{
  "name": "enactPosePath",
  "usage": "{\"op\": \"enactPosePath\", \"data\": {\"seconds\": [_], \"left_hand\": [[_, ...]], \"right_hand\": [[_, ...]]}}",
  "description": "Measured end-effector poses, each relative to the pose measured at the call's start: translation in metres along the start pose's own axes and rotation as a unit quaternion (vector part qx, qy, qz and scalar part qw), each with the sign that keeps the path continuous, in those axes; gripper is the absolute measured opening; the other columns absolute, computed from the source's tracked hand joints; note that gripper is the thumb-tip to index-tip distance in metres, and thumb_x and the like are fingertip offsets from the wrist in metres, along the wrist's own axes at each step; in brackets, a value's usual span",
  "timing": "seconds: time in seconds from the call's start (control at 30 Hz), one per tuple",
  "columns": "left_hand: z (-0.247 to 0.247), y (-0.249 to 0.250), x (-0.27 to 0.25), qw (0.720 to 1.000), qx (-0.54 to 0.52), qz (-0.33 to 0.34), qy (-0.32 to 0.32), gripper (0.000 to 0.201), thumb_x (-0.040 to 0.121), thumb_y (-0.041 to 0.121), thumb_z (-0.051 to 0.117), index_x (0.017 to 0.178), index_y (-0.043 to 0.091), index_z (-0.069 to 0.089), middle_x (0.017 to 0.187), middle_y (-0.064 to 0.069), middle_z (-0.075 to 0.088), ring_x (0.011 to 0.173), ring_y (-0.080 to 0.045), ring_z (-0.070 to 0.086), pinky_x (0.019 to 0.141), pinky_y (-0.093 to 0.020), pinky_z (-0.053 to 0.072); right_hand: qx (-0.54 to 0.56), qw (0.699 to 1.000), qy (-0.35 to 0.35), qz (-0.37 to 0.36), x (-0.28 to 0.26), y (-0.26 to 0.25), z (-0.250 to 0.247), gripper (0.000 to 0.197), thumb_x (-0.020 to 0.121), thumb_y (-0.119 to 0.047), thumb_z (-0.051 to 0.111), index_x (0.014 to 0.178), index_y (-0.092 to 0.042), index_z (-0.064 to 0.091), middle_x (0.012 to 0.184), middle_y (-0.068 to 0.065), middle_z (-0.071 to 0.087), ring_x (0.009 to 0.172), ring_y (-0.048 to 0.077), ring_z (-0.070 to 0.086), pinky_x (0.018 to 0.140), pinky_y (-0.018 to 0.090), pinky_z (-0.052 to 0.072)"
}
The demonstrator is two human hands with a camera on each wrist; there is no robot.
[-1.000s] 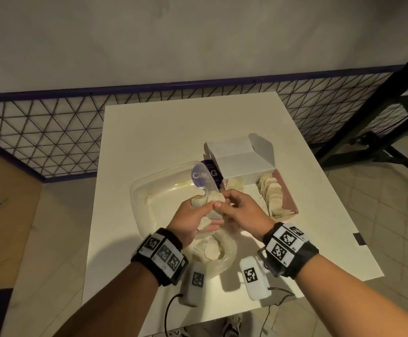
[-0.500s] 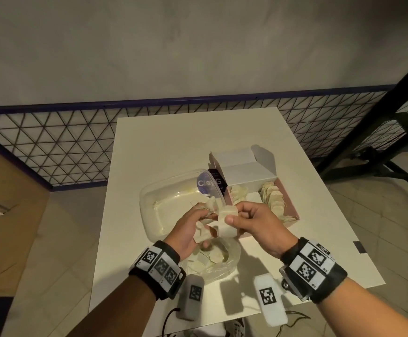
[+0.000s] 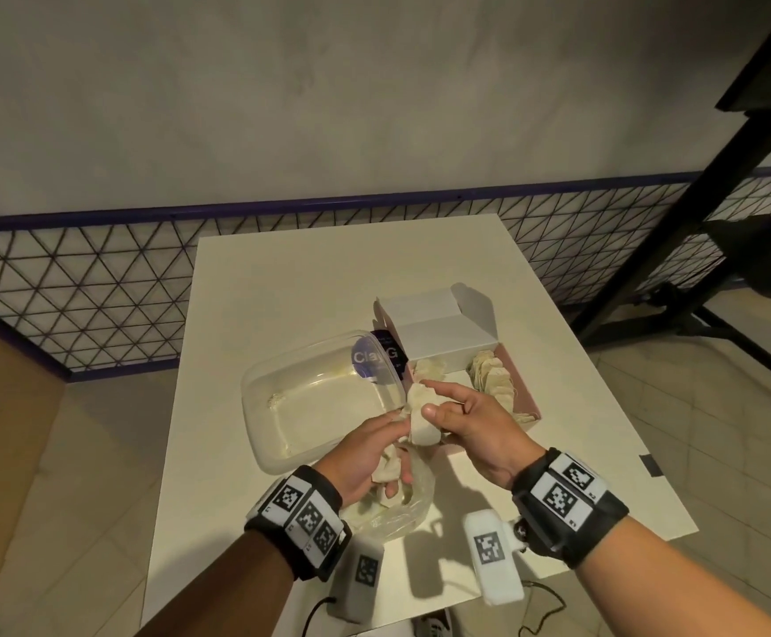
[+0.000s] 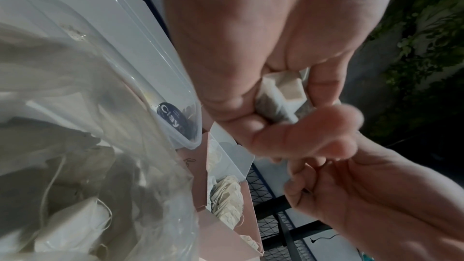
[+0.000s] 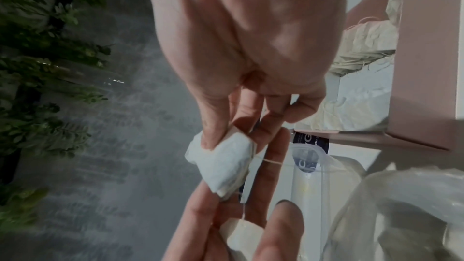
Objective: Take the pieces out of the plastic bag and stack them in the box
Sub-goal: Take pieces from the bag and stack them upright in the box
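The right hand (image 3: 471, 418) pinches a tea bag (image 3: 422, 418) between thumb and fingers just short of the pink box (image 3: 528, 397), likely to stack it. The left hand (image 3: 367, 457) grips more tea bags above the plastic bag (image 3: 409, 508) on the tabletop (image 3: 310, 278), probably as a ready supply.

Both forearms are bare, and each wrist wears a broad black band (image 3: 298, 521) (image 3: 569, 505) set with white square tags printed in black-and-white checker codes, with a white, tagged camera block (image 3: 493, 556) under the right wrist and a grey one (image 3: 358, 579) under the left, each trailing a thin black cable.
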State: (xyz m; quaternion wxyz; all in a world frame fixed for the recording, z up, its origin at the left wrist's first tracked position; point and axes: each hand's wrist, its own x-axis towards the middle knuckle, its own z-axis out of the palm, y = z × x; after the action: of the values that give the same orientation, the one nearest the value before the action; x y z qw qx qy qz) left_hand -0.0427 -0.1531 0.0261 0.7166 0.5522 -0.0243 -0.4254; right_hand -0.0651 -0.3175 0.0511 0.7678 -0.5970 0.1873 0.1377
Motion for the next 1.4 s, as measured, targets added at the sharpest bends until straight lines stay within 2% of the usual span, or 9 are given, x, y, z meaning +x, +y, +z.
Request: {"op": "enactPosePath", "data": {"seconds": [0.1, 0.2, 0.37, 0.53, 0.63, 0.73, 0.9, 1.13, 1.4], "left_hand": [[0.000, -0.003, 0.004, 0.999, 0.035, -0.012, 0.001, 0.031, 0.098, 0.026, 0.047, 0.127, 0.015, 0.052, 0.056, -0.005, 0.062, 0.040, -0.015, 0.052, 0.038, -0.024, 0.037], [-0.001, -0.004, 0.009, 0.999, 0.035, -0.018, 0.012, 0.030, 0.098, 0.027, 0.048, 0.127, 0.020, 0.052, 0.061, -0.009, 0.062, 0.039, -0.015, 0.052, 0.039, -0.025, 0.037], [-0.002, -0.005, 0.021, 0.996, 0.043, -0.040, 0.068, 0.026, 0.098, 0.029, 0.050, 0.121, 0.025, 0.060, 0.111, -0.005, 0.067, 0.049, -0.015, 0.050, 0.041, -0.023, 0.037], [-0.003, -0.009, 0.038, 0.986, 0.114, -0.062, 0.106, 0.019, 0.094, 0.025, 0.054, 0.112, 0.026, 0.061, 0.109, -0.012, 0.063, 0.045, -0.015, 0.051, 0.041, -0.025, 0.038], [-0.001, -0.016, 0.048, 0.976, 0.176, -0.072, 0.107, 0.032, 0.093, 0.024, 0.055, 0.125, 0.024, 0.056, 0.111, -0.014, 0.061, 0.051, -0.017, 0.057, 0.041, -0.026, 0.039], [0.003, -0.019, 0.056, 0.969, 0.211, -0.078, 0.100, 0.037, 0.094, 0.020, 0.051, 0.132, 0.021, 0.050, 0.121, -0.009, 0.057, 0.051, -0.014, 0.055, 0.041, -0.025, 0.042], [0.005, -0.022, 0.061, 0.957, 0.270, -0.064, 0.086, 0.040, 0.095, 0.020, 0.049, 0.134, 0.016, 0.048, 0.120, -0.004, 0.058, 0.054, -0.013, 0.055, 0.046, -0.025, 0.046], [0.009, -0.018, 0.071, 0.952, 0.273, -0.079, 0.110, 0.031, 0.091, 0.018, 0.048, 0.121, 0.019, 0.057, 0.103, -0.002, 0.063, 0.059, -0.015, 0.057, 0.045, -0.023, 0.046], [0.000, -0.013, 0.068, 0.978, 0.155, -0.063, 0.123, 0.022, 0.097, 0.024, 0.048, 0.114, 0.016, 0.061, 0.109, -0.010, 0.061, 0.082, -0.022, 0.067, 0.067, -0.035, 0.058]], "right_hand": [[-0.032, 0.999, -0.002, -0.007, 0.001, -0.001, -0.004, 0.016, 0.083, -0.002, 0.064, 0.098, -0.006, 0.064, 0.064, 0.000, 0.068, 0.055, 0.009, 0.062, 0.051, 0.016, 0.048], [-0.055, 0.998, 0.009, -0.014, 0.002, 0.001, -0.012, 0.006, 0.084, -0.004, 0.065, 0.086, -0.008, 0.061, 0.067, 0.002, 0.062, 0.055, 0.009, 0.057, 0.050, 0.015, 0.047], [-0.140, 0.988, 0.065, -0.027, 0.009, -0.013, -0.046, 0.008, 0.082, -0.010, 0.069, 0.085, -0.007, 0.062, 0.081, 0.001, 0.065, 0.065, 0.008, 0.061, 0.055, 0.017, 0.046], [-0.271, 0.952, 0.141, -0.027, 0.041, -0.022, -0.117, 0.013, 0.074, -0.009, 0.076, 0.078, -0.005, 0.065, 0.074, 0.011, 0.054, 0.065, 0.020, 0.048, 0.060, 0.025, 0.044], [-0.377, 0.909, 0.175, 0.005, 0.062, -0.016, -0.147, 0.011, 0.076, -0.010, 0.074, 0.072, -0.011, 0.063, 0.062, 0.002, 0.054, 0.056, 0.014, 0.046, 0.054, 0.022, 0.040], [-0.479, 0.861, 0.165, 0.050, 0.074, -0.009, -0.161, 0.012, 0.077, -0.018, 0.070, 0.068, -0.019, 0.061, 0.067, -0.001, 0.061, 0.062, 0.016, 0.055, 0.055, 0.023, 0.040], [-0.599, 0.792, 0.080, 0.084, 0.089, -0.007, -0.171, 0.014, 0.080, -0.017, 0.063, 0.092, -0.020, 0.068, 0.111, -0.001, 0.066, 0.093, 0.020, 0.061, 0.078, 0.024, 0.046], [-0.701, 0.706, 0.072, 0.069, 0.102, -0.012, -0.163, 0.030, 0.085, -0.015, 0.054, 0.113, -0.022, 0.063, 0.115, 0.007, 0.064, 0.103, 0.027, 0.060, 0.088, 0.034, 0.050], [-0.670, 0.736, 0.095, -0.013, 0.089, -0.012, -0.146, 0.048, 0.091, -0.018, 0.049, 0.138, -0.021, 0.039, 0.111, 0.011, 0.056, 0.099, 0.029, 0.058, 0.083, 0.035, 0.046]]}}
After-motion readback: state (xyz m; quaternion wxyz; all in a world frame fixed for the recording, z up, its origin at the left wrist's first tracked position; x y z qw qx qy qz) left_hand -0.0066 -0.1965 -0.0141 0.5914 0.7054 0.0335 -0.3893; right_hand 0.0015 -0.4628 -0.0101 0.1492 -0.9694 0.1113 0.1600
